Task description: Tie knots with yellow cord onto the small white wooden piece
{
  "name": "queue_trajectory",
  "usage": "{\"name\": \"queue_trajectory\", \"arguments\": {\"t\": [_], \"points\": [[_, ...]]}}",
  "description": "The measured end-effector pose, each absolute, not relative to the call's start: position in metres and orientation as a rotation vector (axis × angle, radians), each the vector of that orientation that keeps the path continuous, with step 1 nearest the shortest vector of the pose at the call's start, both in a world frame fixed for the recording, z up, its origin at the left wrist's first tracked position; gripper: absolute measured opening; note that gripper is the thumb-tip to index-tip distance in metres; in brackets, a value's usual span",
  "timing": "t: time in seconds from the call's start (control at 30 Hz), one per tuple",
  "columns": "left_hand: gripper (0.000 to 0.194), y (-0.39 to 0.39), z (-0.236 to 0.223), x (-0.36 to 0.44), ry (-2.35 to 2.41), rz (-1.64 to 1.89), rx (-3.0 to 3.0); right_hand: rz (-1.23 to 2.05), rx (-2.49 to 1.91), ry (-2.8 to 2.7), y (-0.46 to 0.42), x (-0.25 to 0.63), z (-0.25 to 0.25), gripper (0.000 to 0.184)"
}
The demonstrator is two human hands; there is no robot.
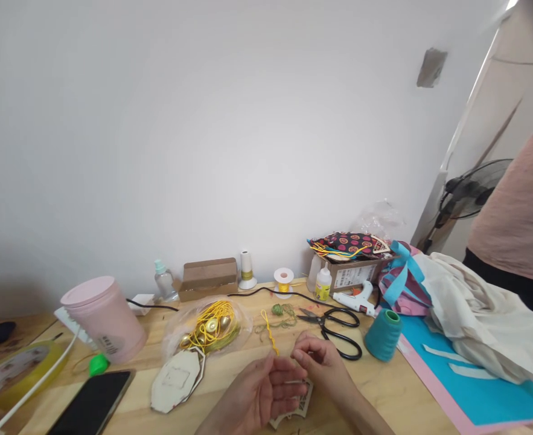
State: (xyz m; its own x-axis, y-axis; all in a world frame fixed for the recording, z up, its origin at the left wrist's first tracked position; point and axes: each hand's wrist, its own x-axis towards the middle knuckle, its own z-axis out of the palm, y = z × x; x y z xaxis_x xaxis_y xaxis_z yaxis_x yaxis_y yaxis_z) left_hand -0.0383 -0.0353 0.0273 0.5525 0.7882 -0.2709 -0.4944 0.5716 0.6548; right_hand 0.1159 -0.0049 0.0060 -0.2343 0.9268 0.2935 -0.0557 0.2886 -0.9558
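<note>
My left hand (270, 393) is held palm up above the table, its fingers stretched out and slightly curled. A twisted yellow cord (270, 333) with a loop at its top runs down to the fingertips of that hand; whether the thumb touches it I cannot tell. Close by on the right, my right hand (320, 361) has thumb and fingers pinched together, and what lies between them is too small to make out. Under both hands is a pale cut-out wooden piece (303, 403), partly hidden. Black-handled scissors (334, 329) lie just beyond my right hand.
Beyond are green thread (277, 309), a glue bottle (323, 284), a glue gun (357, 299) and a teal thread cone (384, 335). Leftward are a bag of yellow cord and bells (212, 326), white octagonal pieces (175, 380), a phone (92, 405) and a pink canister (105, 320). A person (515, 223) stands right.
</note>
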Motion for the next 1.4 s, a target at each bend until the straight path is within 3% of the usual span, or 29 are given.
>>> {"name": "queue_trajectory", "arguments": {"t": [0.2, 0.47, 0.83, 1.1, 1.2, 1.4], "points": [[0.015, -0.035, 0.022, -0.042, 0.699, 0.83, 0.603, 1.31, -0.738, -1.46, -0.006, 0.117, 0.009, 0.016], [0.017, -0.033, 0.023, -0.038, 0.786, 0.878, 0.646, 1.602, -0.84, -1.27, -0.012, 0.114, 0.009, 0.018], [0.019, -0.028, 0.025, -0.042, 0.819, 0.951, 0.619, 1.083, -1.001, -1.253, -0.005, 0.124, 0.016, 0.028], [0.013, -0.012, 0.015, -0.062, 0.875, 1.351, 0.343, 0.799, -1.062, -0.997, 0.004, 0.141, 0.01, 0.023], [0.003, -0.009, 0.013, -0.067, 0.861, 1.407, 0.362, 0.704, -1.112, -1.08, 0.004, 0.14, 0.011, 0.023], [0.021, -0.013, 0.02, -0.054, 0.98, 1.417, 0.756, 0.454, -1.133, -1.672, -0.005, 0.125, 0.005, 0.026]]}}
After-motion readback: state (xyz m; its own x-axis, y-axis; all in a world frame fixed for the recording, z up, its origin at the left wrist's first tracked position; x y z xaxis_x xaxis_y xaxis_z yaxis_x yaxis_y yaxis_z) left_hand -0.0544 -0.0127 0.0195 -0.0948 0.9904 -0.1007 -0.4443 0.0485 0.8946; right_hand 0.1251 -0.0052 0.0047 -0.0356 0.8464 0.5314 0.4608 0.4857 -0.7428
